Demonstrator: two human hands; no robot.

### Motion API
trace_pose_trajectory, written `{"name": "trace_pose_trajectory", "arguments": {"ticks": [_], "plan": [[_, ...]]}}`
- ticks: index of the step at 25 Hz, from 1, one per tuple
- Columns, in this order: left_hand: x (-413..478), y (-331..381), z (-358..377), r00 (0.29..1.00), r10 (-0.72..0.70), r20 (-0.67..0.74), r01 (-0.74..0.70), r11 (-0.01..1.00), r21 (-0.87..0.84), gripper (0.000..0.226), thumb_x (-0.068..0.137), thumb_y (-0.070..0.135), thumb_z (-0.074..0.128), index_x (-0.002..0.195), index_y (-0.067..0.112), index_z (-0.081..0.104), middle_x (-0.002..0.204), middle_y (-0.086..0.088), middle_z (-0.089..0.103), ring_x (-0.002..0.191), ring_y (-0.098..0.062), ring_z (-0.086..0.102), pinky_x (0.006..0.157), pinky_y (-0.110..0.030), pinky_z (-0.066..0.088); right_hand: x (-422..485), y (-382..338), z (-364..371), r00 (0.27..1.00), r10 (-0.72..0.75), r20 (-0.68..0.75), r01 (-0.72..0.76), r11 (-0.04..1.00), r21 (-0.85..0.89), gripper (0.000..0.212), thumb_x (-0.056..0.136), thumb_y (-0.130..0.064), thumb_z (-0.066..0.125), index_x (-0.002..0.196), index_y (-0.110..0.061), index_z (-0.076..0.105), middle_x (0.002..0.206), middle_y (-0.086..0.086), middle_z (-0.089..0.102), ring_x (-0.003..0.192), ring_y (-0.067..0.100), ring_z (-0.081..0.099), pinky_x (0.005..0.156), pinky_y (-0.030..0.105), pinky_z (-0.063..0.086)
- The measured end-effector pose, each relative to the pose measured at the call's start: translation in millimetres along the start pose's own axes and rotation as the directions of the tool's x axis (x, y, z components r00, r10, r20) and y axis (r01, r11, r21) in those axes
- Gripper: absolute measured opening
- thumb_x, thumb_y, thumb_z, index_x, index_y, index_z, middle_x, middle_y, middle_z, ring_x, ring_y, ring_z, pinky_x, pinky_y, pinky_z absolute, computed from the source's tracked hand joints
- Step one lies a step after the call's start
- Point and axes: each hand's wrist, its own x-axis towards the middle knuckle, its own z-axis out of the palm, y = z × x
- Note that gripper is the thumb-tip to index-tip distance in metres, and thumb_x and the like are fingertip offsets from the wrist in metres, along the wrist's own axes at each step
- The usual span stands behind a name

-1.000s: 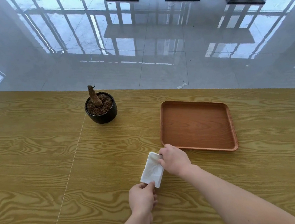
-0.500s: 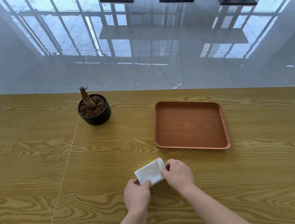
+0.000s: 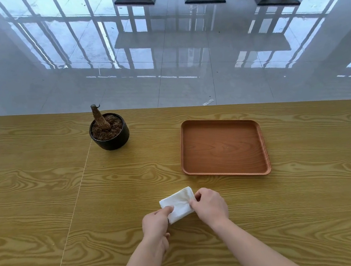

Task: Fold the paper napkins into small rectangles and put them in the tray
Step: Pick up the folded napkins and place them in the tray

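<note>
A white paper napkin (image 3: 179, 202), folded into a small rectangle, lies on the wooden table near the front. My left hand (image 3: 156, 223) pinches its near left corner. My right hand (image 3: 210, 205) grips its right edge with fingers curled over it. A brown wooden tray (image 3: 262, 146) sits beyond and to the right of the napkin, with nothing in it.
A black pot (image 3: 110, 136) with soil and a cut stump stands at the back left of the table (image 3: 38, 198). A seam runs through the tabletop left of the napkin. Shiny floor tiles and dark table bases lie beyond the far edge.
The napkin has turned from a long upright strip to a shorter rectangle lying crosswise. Both hands came closer together and now hold it at its two ends.
</note>
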Motion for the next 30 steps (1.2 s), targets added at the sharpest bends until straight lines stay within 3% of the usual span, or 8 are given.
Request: {"name": "trace_pose_trajectory", "arguments": {"ticks": [2, 7, 12, 14, 16, 19, 26, 30], "plan": [[0, 0, 0, 0.999, 0.036, 0.013, -0.037, 0.999, 0.039, 0.014, 0.078, 0.02, 0.078, 0.085, 0.01, 0.071, 0.077, -0.007, 0.066, 0.064, -0.022, 0.053, 0.056, -0.031, 0.039, 0, 0, -1, 1.0, 0.002, 0.003, -0.002, 1.0, -0.002, 0.026, 0.088, -0.051, 0.056, 0.092, -0.029, 0.069, 0.095, -0.008, 0.071, 0.091, 0.018, 0.065, 0.067, 0.03, 0.043], [-5, -2, 1, 0.953, 0.3, 0.041, -0.303, 0.941, 0.152, 0.008, 0.081, 0.011, 0.072, 0.088, 0.012, 0.068, 0.083, -0.006, 0.072, 0.069, -0.02, 0.065, 0.059, -0.033, 0.052, 0, 0, -2, 1.0, -0.004, 0.029, 0.003, 1.0, 0.021, 0.025, 0.087, -0.05, 0.058, 0.092, -0.028, 0.068, 0.097, -0.008, 0.069, 0.093, 0.018, 0.064, 0.07, 0.03, 0.046], [-13, 7, -2, 0.897, 0.423, 0.13, -0.436, 0.896, 0.084, 0.01, 0.087, 0.007, 0.066, 0.091, 0.016, 0.065, 0.084, -0.004, 0.073, 0.073, -0.017, 0.068, 0.064, -0.035, 0.059, -3, 11, -8, 0.993, -0.03, 0.113, 0.0, 0.968, 0.25, 0.021, 0.083, -0.041, 0.071, 0.097, -0.026, 0.065, 0.094, -0.009, 0.068, 0.087, 0.013, 0.062, 0.074, 0.028, 0.047], [-16, 12, -4, 0.872, 0.462, 0.159, -0.476, 0.878, 0.058, 0.011, 0.088, 0.005, 0.066, 0.092, 0.015, 0.064, 0.083, -0.005, 0.074, 0.071, -0.016, 0.067, 0.065, -0.037, 0.058, -7, 14, -13, 0.984, -0.028, 0.177, -0.061, 0.877, 0.477, 0.017, 0.084, -0.037, 0.075, 0.096, -0.027, 0.067, 0.087, -0.009, 0.068, 0.073, 0.01, 0.061, 0.065, 0.027, 0.046], [-18, 18, -6, 0.86, 0.476, 0.184, -0.488, 0.873, 0.024, 0.01, 0.089, 0.004, 0.066, 0.093, 0.013, 0.065, 0.083, -0.006, 0.075, 0.071, -0.015, 0.068, 0.067, -0.038, 0.058, -9, 18, -22, 0.941, -0.052, 0.334, -0.193, 0.729, 0.657, 0.014, 0.088, -0.034, 0.074, 0.099, -0.025, 0.072, 0.088, -0.007, 0.071, 0.063, 0.01, 0.06, 0.051, 0.026, 0.044], [-19, 22, -6, 0.856, 0.473, 0.209, -0.481, 0.877, -0.013, 0.01, 0.089, 0.006, 0.066, 0.096, 0.014, 0.066, 0.084, -0.005, 0.076, 0.074, -0.016, 0.07, 0.07, -0.039, 0.059, -13, 22, -34, 0.879, -0.104, 0.465, -0.313, 0.609, 0.729, 0.019, 0.089, -0.029, 0.074, 0.1, -0.013, 0.076, 0.087, -0.002, 0.076, 0.061, 0.011, 0.06, 0.046, 0.023, 0.041], [-16, 33, 4, 0.844, 0.457, 0.281, -0.478, 0.879, 0.005, 0.012, 0.087, 0.013, 0.073, 0.098, 0.019, 0.07, 0.081, 0.002, 0.078, 0.072, -0.014, 0.074, 0.059, -0.028, 0.056, -16, 17, -45, 0.99, 0.036, 0.137, -0.119, 0.734, 0.669, 0.009, 0.086, -0.022, 0.076, 0.082, -0.014, 0.075, 0.064, -0.004, 0.07, 0.05, 0.01, 0.054, 0.046, 0.027, 0.044], [-8, 56, 12, 0.825, 0.45, 0.343, -0.5, 0.863, 0.07, 0.021, 0.081, 0.004, 0.073, 0.096, 0.019, 0.073, 0.081, 0.001, 0.078, 0.075, -0.017, 0.074, 0.062, -0.028, 0.057, -13, 11, -55, 0.995, 0.09, 0.048, -0.1, 0.752, 0.652, 0.009, 0.086, -0.024, 0.075, 0.079, -0.018, 0.076, 0.072, 0.0, 0.077, 0.052, 0.01, 0.056, 0.053, 0.032, 0.05]]}}
